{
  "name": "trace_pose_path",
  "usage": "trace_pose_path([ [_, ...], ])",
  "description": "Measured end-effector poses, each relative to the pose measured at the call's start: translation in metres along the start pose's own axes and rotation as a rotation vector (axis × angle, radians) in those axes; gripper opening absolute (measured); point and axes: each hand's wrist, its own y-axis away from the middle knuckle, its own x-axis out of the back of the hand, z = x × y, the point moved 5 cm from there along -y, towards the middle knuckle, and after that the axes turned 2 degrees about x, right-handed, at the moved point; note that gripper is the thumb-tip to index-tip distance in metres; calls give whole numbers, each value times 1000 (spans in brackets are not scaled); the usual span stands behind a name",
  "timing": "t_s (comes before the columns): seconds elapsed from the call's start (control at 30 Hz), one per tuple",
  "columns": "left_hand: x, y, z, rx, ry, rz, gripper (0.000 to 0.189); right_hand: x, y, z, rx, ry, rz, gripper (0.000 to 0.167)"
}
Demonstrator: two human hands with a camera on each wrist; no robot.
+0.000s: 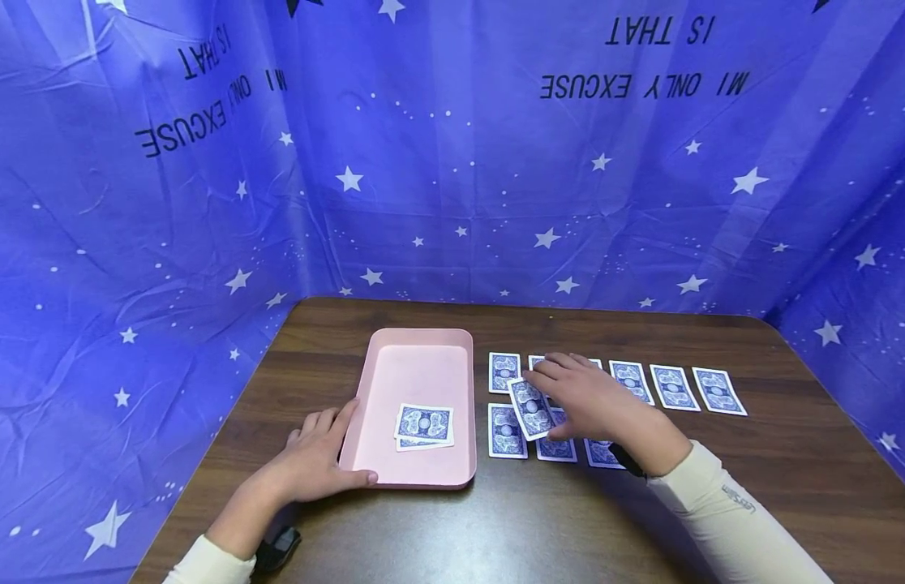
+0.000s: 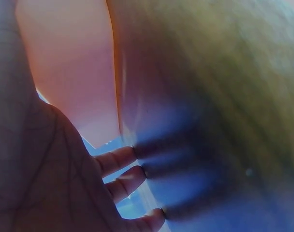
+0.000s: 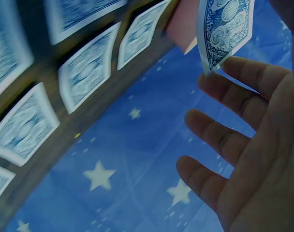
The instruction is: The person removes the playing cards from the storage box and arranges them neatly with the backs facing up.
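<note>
A blue-backed playing card is pinched between the thumb and fingertips of my right hand, tilted above the other cards. In the right wrist view, the fingertips meet one corner of this held card. My left hand spreads at the near left corner of a pink tray, its thumb touching the front rim and its index finger along the left side. The left wrist view shows the other fingers stretched out beside the tray. Two overlapping cards lie face down inside the tray.
Face-down cards lie in two rows right of the tray, including a front-row card and a far-right card. My right hand partly covers some. A blue star-patterned curtain surrounds the brown wooden table.
</note>
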Motion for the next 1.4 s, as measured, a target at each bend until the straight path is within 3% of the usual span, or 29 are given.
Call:
trace_pose_path([
  [0.23, -2, 0, 0, -12, 0, 11, 122, -8, 40, 23, -123, -73, -19, 89],
  [0.57, 1, 0, -1, -26, 2, 12, 121, -19, 95, 55, -232, -104, 38, 88],
  [0.73, 3, 0, 1, -32, 1, 10, 121, -29, 116, 68, -300, -134, 6, 87],
  [1.03, 1, 0, 2, -28, 4, 10, 121, -40, 130, 74, -338, -144, -39, 86],
  [1.4, 0, -1, 0, -27, 6, 11, 121, -50, 135, 83, -401, -239, -124, 88],
])
